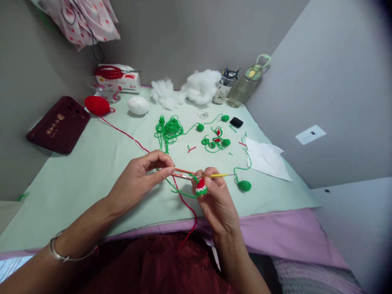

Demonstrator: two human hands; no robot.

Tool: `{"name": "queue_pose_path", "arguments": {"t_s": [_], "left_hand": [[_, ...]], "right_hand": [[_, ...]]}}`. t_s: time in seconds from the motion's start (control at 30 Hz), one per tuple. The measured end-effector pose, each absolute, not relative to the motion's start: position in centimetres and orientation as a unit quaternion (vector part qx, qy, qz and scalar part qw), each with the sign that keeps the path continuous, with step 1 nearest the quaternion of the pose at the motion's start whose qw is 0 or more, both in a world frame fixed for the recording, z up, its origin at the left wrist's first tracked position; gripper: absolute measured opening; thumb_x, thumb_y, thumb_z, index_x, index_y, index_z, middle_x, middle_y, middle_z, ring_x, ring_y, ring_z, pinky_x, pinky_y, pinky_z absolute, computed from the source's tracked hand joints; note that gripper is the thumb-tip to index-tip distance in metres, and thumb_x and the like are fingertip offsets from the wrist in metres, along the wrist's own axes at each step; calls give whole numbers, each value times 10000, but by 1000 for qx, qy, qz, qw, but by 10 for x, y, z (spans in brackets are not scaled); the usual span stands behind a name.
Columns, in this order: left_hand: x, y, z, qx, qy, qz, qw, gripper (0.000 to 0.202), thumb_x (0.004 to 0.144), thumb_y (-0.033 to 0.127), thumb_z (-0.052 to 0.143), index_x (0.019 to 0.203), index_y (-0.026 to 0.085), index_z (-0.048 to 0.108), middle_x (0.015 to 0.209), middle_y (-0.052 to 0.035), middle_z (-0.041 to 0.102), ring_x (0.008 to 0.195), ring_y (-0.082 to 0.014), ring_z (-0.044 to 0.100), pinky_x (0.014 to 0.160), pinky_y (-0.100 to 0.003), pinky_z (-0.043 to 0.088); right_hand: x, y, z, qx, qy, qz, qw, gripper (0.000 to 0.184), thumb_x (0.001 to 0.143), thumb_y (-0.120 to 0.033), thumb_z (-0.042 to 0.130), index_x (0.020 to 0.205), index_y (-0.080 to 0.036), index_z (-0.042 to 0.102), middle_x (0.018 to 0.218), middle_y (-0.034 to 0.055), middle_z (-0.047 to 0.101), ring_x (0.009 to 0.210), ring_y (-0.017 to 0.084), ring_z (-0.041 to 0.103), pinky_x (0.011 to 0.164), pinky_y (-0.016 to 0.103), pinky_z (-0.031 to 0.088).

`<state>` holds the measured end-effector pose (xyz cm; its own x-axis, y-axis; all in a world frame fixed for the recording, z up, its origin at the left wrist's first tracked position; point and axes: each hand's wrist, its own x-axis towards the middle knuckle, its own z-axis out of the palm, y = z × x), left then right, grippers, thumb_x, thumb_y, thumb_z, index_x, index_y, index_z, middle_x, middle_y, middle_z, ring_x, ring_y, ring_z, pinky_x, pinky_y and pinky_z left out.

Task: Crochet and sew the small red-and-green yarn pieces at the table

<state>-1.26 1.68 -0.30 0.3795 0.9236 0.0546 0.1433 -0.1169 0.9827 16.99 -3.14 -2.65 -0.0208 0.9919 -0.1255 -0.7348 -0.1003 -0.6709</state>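
Head view | my left hand [137,178]: thumb and fingers pinched on a slim orange-pink tool [184,171], its far end beside the piece | my right hand [219,200]: fingers gripping a small red, white and green crocheted yarn piece [201,188] plus a thin yellow-handled hook [219,175] | piece: above the pale green tabletop [269,196]

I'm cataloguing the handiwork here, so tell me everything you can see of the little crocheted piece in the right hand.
The crocheted piece is small and looks like yarn, banded red above, white in the middle and green along the lower edge. The right hand pinches it above the tabletop, thumb and fingers hiding part of it. A green strand trails leftward from its green edge. Whether it is finished cannot be told.
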Motion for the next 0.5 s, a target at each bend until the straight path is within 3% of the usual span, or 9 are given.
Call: {"name": "queue_pose_path", "arguments": {"t_s": [0.23,0.5], "left_hand": [[7,3,-11,526,365,353,683,171,835,355,724,933,214,716,907,-7,675,855,-155,585,792,-264,455],[14,3,-15,480,370,355,712,154,793,334,758,876,209,722,845,9,666,803,-131,567,770,-247,457]], "right_hand": [[163,-30,-30,-304,-238,660,645,155,689,-200,857,778,-220,732,762,-41,701,703,56,639,671,144,528],[163,-30,-32,-312,-268,615,672,127,707,-180,838,781,-212,740,753,-35,700,715,60,646,698,146,524]]}}
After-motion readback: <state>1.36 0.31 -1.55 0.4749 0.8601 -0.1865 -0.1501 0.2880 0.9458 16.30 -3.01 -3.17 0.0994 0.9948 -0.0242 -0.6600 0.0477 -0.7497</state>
